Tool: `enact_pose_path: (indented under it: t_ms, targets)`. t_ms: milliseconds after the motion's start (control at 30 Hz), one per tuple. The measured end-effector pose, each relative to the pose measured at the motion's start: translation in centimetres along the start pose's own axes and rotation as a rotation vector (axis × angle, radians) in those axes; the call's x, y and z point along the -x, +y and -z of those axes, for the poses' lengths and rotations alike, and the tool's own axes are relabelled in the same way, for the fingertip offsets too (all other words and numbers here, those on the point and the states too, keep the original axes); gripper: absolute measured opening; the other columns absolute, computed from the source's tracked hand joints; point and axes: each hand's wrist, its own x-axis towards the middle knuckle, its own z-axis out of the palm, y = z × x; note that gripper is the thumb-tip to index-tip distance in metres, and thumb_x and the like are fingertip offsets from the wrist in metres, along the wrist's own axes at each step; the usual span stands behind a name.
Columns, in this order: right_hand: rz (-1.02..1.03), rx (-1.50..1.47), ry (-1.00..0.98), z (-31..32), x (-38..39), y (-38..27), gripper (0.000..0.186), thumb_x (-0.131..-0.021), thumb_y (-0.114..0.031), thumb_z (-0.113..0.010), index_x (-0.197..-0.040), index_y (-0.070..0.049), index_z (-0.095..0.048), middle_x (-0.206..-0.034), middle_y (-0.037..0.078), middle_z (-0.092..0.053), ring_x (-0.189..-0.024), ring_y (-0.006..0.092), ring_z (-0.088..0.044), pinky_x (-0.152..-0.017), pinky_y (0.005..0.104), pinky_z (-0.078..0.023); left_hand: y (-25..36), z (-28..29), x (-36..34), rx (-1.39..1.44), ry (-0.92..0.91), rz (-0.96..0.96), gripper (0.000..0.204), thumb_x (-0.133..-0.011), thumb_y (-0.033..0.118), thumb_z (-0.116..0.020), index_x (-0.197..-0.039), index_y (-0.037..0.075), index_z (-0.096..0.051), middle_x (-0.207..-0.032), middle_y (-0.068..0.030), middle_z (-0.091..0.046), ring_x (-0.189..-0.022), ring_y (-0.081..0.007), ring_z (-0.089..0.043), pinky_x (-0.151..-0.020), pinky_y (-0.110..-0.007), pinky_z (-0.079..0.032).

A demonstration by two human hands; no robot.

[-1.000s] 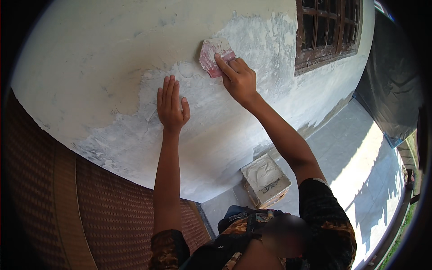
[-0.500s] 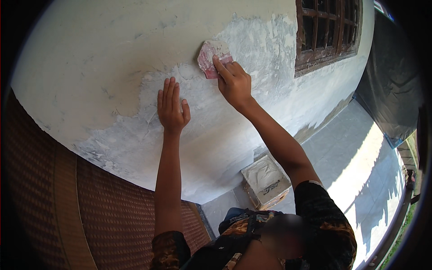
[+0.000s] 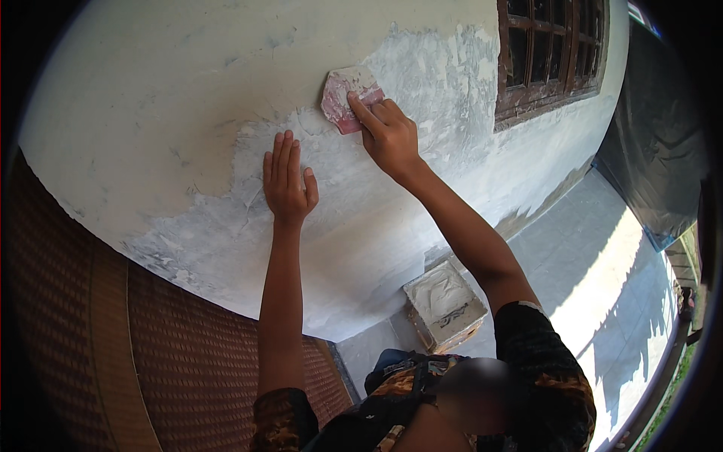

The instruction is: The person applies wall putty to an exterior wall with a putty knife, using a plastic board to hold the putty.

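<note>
Pink scraper [image 3: 340,94] (white-smeared) against wall [image 3: 361,211]; right of 2 hands [image 3: 392,142] gripping.

Spreader [image 3: 340,89] my landmark: against wall [image 3: 181,83], right hand [image 3: 393,143] gripping it from lower right. Left of it and lower, I have left hand [image 3: 286,184] on wall. Right of it and higher, window [image 3: 556,49] in wall. Below it, rightward, tub [image 3: 461,322] on floor [image 3: 557,218], paste [image 3: 437,292] inside. Far right of it, sheet [image 3: 655,143]; lower left, woven panel [image 3: 196,339].
</note>
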Motion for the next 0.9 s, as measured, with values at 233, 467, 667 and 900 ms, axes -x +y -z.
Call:
enact_pose_path:
  t_ms: [233, 467, 667, 900]
  targets:
    - [-0.014, -0.102, -0.109, -0.2, 7.3, -1.4, 0.058, -0.07, 0.006, -0.065, -0.127, -0.007, -0.065, -0.071, 0.002, -0.052, -0.07, 0.0202, -0.056, -0.051, 0.0318, -0.052, 0.0, 0.1, 0.3, -0.014, -0.006, -0.002, 0.045, -0.091, 0.014, -0.048, -0.134, -0.001, -0.053, -0.144, -0.0148, -0.053, -0.139, -0.0296, -0.045, -0.117, -0.045, -0.026]
    - [0.019, -0.02, 0.049, 0.3, -1.0, 0.0, 0.059, -0.068, 0.006, -0.065, -0.125, -0.01, -0.067, -0.074, 0.002, -0.057, -0.07, 0.0194, -0.055, -0.05, 0.0311, -0.05, 0.1, 0.1, 0.0, -0.006, -0.002, -0.002, 0.045, -0.091, 0.014, -0.049, -0.134, -0.002, -0.053, -0.144, -0.0157, -0.053, -0.139, -0.0302, -0.045, -0.117, -0.045, -0.026]
    - [0.04, -0.023, -0.126, -0.9, 5.4, -1.0, 0.056, -0.071, 0.003, -0.064, -0.126, -0.01, -0.066, -0.074, 0.001, -0.058, -0.071, 0.0189, -0.058, -0.052, 0.03, -0.053, -0.3, 0.1, 0.4, -0.005, -0.009, -0.003, 0.045, -0.091, 0.013, -0.048, -0.134, -0.002, -0.053, -0.144, -0.0163, -0.053, -0.139, -0.0307, -0.045, -0.117, -0.045, -0.026]
    - [0.009, -0.093, -0.017, 0.8, 1.1, -1.3, 0.059, -0.067, 0.008, -0.064, -0.124, -0.01, -0.067, -0.071, 0.002, -0.055, -0.071, 0.0194, -0.057, -0.049, 0.0309, -0.051, -0.1, 0.1, 0.2, 0.027, -0.017, -0.002, 0.046, -0.093, 0.013, -0.048, -0.137, -0.001, -0.049, -0.146, -0.0176, -0.05, -0.139, -0.0353, -0.044, -0.114, -0.052, -0.029]
